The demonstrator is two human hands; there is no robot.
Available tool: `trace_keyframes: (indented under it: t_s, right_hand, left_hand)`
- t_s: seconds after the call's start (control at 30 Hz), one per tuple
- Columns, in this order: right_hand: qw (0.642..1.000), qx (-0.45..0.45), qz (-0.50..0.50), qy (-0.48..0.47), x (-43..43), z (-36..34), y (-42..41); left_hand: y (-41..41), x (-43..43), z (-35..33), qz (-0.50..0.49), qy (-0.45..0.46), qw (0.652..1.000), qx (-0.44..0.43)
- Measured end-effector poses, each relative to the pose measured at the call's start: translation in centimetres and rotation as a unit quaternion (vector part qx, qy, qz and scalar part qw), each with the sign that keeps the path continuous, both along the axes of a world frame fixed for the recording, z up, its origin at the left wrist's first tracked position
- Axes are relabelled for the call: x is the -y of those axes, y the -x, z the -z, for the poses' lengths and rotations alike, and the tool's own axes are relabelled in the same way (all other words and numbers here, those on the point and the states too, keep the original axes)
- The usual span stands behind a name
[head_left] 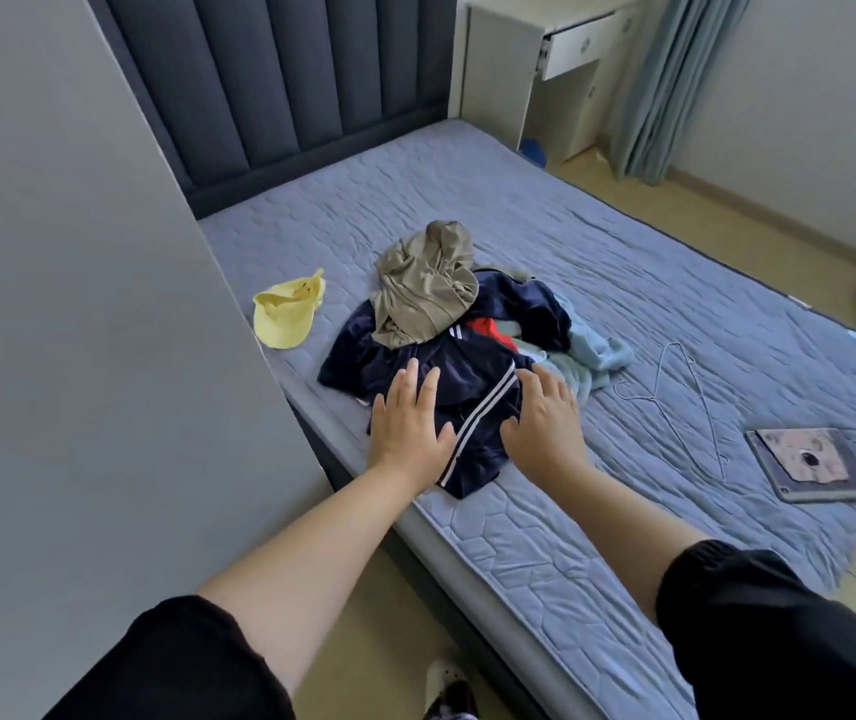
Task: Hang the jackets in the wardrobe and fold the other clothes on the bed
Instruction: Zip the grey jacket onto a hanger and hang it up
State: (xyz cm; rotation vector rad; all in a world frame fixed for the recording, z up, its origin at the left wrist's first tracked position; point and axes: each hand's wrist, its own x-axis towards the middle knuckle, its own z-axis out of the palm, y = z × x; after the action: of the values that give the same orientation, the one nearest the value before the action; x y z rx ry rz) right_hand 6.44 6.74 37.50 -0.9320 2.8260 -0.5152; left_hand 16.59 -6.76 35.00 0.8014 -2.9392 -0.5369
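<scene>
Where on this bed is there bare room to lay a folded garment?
Free: the blue quilted mattress between the dark padded headboard and the heaped clothes, and the strip this side of the thin wire hangers. Crowded: the middle, from yellow cap to patterned tablet.

A tablet lies near the foot end of the bed. A white desk and a blue curtain stand past its far corner.

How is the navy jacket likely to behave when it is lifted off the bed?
Probably floppy: the navy jacket lies crumpled in soft folds, so it should sag. Its sheen suggests smooth cloth that may slip through a loose grip. The khaki garment lies on it and would likely slide off or drag along.
</scene>
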Motion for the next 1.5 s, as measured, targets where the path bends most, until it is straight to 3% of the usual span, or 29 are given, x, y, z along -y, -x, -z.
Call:
trace_keyframes:
  t_s: [0.27, 0.53, 0.87, 1.03, 1.2, 1.5]
  right_hand:
    - [0.999, 0.022, -0.018, -0.025, 7.7, 7.5, 10.5]
    - [0.995, 0.061, -0.002, -0.083, 15.5, 19.5, 17.3]
    - [0.979, 0.137, 0.057, -0.138, 21.7, 32.1, 21.7]
    - [0.960, 0.215, 0.126, -0.129, 21.1, 36.4, 23.6]
    - [0.961, 0.223, 0.120, -0.114, 20.0, 38.4, 23.7]
    - [0.952, 0.260, 0.158, -0.013, 16.7, 35.0, 20.3]
  left_hand:
    - [10.0, 7.6, 7.1, -0.028, -0.036, 0.999, 0.025]
    - [18.5, 17.6, 20.1, -0.110, -0.116, 0.985, 0.070]
    - [29.6, 24.5, 32.0, -0.087, -0.137, 0.982, 0.092]
    - [34.7, 26.5, 34.9, -0.076, -0.105, 0.988, 0.085]
    - [37.4, 26.7, 35.9, -0.099, -0.034, 0.991, 0.088]
    - [28.3, 21.1, 32.8, -0.059, -0.089, 0.994, -0.025]
